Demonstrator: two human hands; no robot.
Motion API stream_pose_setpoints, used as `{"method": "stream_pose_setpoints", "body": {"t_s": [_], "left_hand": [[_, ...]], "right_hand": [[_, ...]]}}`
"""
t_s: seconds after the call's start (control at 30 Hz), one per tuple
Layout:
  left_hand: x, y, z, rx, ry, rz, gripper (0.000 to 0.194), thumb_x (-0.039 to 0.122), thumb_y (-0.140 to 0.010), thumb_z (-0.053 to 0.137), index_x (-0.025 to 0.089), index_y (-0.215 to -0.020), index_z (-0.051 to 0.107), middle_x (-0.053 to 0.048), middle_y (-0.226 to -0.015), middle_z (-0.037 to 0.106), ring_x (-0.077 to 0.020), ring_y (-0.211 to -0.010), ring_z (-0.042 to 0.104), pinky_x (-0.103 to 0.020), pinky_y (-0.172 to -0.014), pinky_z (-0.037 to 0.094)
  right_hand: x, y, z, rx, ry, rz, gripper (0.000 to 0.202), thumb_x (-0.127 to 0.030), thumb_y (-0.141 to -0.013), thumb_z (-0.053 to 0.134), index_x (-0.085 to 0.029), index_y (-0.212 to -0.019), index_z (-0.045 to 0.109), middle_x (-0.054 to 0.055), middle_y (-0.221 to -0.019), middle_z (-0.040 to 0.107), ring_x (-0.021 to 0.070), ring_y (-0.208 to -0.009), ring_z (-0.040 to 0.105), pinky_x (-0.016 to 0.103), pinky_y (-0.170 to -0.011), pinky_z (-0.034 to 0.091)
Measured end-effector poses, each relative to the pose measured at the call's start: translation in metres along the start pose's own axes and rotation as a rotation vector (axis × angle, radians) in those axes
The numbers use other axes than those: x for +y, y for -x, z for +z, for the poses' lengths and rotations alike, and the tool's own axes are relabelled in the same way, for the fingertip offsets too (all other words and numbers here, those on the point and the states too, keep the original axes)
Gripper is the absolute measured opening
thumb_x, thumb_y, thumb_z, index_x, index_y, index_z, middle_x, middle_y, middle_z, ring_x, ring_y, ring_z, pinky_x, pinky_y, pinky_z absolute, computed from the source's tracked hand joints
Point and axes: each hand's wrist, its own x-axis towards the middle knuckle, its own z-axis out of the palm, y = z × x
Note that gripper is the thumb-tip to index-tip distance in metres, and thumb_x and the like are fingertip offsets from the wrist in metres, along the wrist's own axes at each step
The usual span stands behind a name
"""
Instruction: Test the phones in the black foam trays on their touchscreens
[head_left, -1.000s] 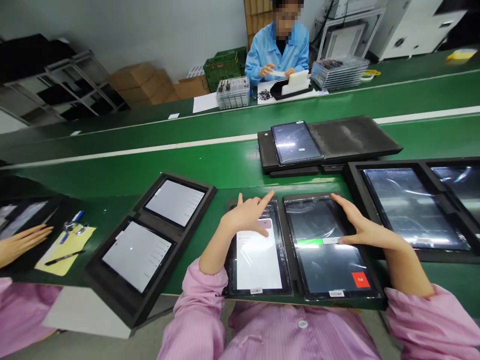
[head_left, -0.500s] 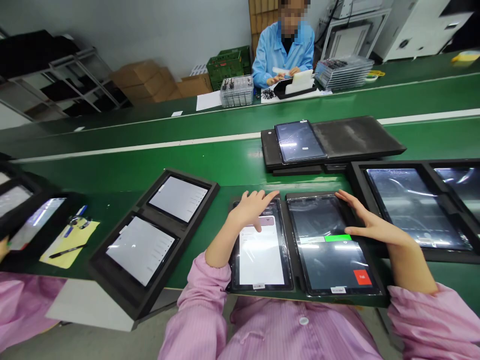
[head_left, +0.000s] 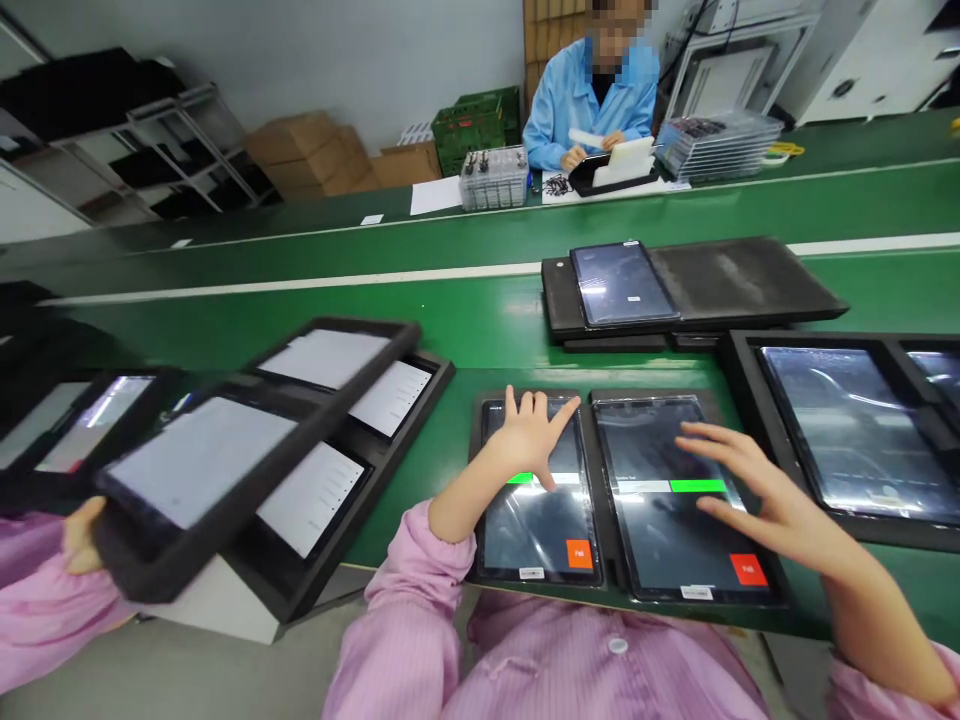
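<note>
Two tablets lie side by side before me in a black foam tray [head_left: 609,560]. Over the upper part of the left tablet [head_left: 536,535] my left hand [head_left: 525,440] is spread, fingers apart, holding nothing. That tablet has a dark screen with a green bar and an orange "Fail" box. My right hand [head_left: 750,490] is open at the right side of the right tablet [head_left: 652,545], thumb and fingers apart near its green bar. A red "Fail" box shows low on this screen. Whether either hand touches the glass I cannot tell.
A co-worker's hand [head_left: 84,535] at left holds a tilted tray of tablets [head_left: 300,440] above another tray [head_left: 405,430]. Trays with tablets [head_left: 847,430] stand at right; a stacked tablet [head_left: 622,285] lies beyond. Across the green bench [head_left: 337,295] sits a person in blue [head_left: 555,100].
The left tablet's screen went from a white page to a dark one with green bar and orange box. My right hand drew back from the tablet's top edge. The co-worker's tray came in from the left.
</note>
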Motion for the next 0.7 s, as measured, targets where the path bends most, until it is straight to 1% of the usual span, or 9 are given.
{"method": "stream_pose_setpoints", "body": {"t_s": [0.07, 0.17, 0.27, 0.3, 0.37, 0.47, 0.53, 0.6, 0.7], "left_hand": [[-0.013, 0.0, -0.005, -0.006, 0.065, 0.035, 0.135, 0.049, -0.07, 0.09, 0.022, -0.165, -0.002, -0.03, -0.161, 0.03, -0.047, -0.15, 0.028, -0.077, -0.117, 0.004], [-0.054, 0.006, -0.017, -0.049, 0.214, 0.091, 0.123, 0.043, -0.074, 0.087, 0.027, -0.164, 0.004, -0.02, -0.16, 0.039, -0.0387, -0.149, 0.035, -0.073, -0.12, 0.006], [-0.084, 0.015, -0.026, -0.101, 0.287, 0.005, 0.114, 0.038, -0.074, 0.086, 0.027, -0.162, 0.013, -0.017, -0.158, 0.044, -0.0366, -0.147, 0.038, -0.072, -0.12, 0.011], [-0.085, 0.016, -0.026, -0.103, 0.284, -0.022, 0.115, 0.039, -0.074, 0.086, 0.025, -0.162, 0.012, -0.019, -0.157, 0.044, -0.0377, -0.147, 0.038, -0.074, -0.119, 0.012], [-0.072, 0.014, -0.022, -0.074, 0.253, -0.004, 0.123, 0.044, -0.074, 0.086, 0.022, -0.163, 0.004, -0.023, -0.158, 0.04, -0.0405, -0.147, 0.036, -0.076, -0.118, 0.009], [-0.032, 0.003, -0.008, 0.008, 0.156, 0.108, 0.137, 0.043, -0.071, 0.09, 0.022, -0.162, -0.011, -0.029, -0.165, 0.025, -0.0423, -0.154, 0.024, -0.078, -0.117, 0.004], [-0.013, -0.002, -0.001, 0.042, 0.094, 0.12, 0.14, 0.037, -0.07, 0.092, 0.022, -0.162, -0.012, -0.031, -0.167, 0.015, -0.0421, -0.156, 0.016, -0.077, -0.118, 0.001], [-0.015, -0.002, 0.001, 0.078, 0.092, 0.085, 0.138, 0.035, -0.069, 0.092, 0.022, -0.162, -0.008, -0.03, -0.168, 0.014, -0.0425, -0.156, 0.016, -0.075, -0.119, 0.0], [-0.056, 0.006, -0.003, 0.091, 0.23, 0.05, 0.119, 0.034, -0.071, 0.089, 0.024, -0.161, 0.013, -0.022, -0.158, 0.039, -0.0415, -0.147, 0.036, -0.07, -0.12, 0.013]], "right_hand": [[-0.015, 0.0, 0.009, -0.088, 0.062, -0.089, 0.047, -0.04, -0.104, 0.054, -0.036, -0.15, 0.048, 0.01, -0.154, 0.044, 0.0331, -0.141, 0.044, 0.057, -0.112, 0.048], [-0.027, -0.001, 0.026, -0.157, 0.21, -0.229, 0.038, -0.035, -0.105, 0.052, -0.038, -0.142, 0.059, 0.009, -0.157, 0.041, 0.0367, -0.142, 0.041, 0.063, -0.106, 0.049], [-0.03, -0.001, 0.043, -0.175, 0.331, -0.342, 0.031, -0.034, -0.105, 0.053, -0.036, -0.132, 0.067, 0.011, -0.157, 0.041, 0.0403, -0.142, 0.04, 0.069, -0.103, 0.047], [-0.03, -0.001, 0.047, -0.172, 0.35, -0.361, 0.031, -0.035, -0.105, 0.053, -0.034, -0.132, 0.068, 0.012, -0.156, 0.042, 0.0404, -0.141, 0.04, 0.07, -0.103, 0.046], [-0.03, 0.0, 0.051, -0.158, 0.367, -0.363, 0.031, -0.034, -0.105, 0.054, -0.032, -0.132, 0.068, 0.012, -0.155, 0.044, 0.0394, -0.141, 0.041, 0.069, -0.106, 0.044], [-0.029, 0.005, 0.048, -0.112, 0.384, -0.336, 0.033, -0.034, -0.105, 0.052, -0.033, -0.134, 0.067, 0.011, -0.156, 0.043, 0.0387, -0.141, 0.041, 0.068, -0.109, 0.04], [-0.029, 0.009, 0.042, -0.087, 0.4, -0.332, 0.035, -0.035, -0.105, 0.051, -0.032, -0.137, 0.065, 0.011, -0.158, 0.042, 0.0392, -0.142, 0.04, 0.068, -0.11, 0.039], [-0.031, 0.011, 0.037, -0.074, 0.421, -0.335, 0.036, -0.036, -0.105, 0.051, -0.031, -0.138, 0.065, 0.011, -0.159, 0.04, 0.0398, -0.142, 0.039, 0.066, -0.109, 0.04], [-0.032, 0.013, 0.036, -0.076, 0.455, -0.358, 0.034, -0.038, -0.104, 0.051, -0.033, -0.133, 0.068, 0.011, -0.159, 0.039, 0.041, -0.14, 0.04, 0.064, -0.103, 0.044]]}}
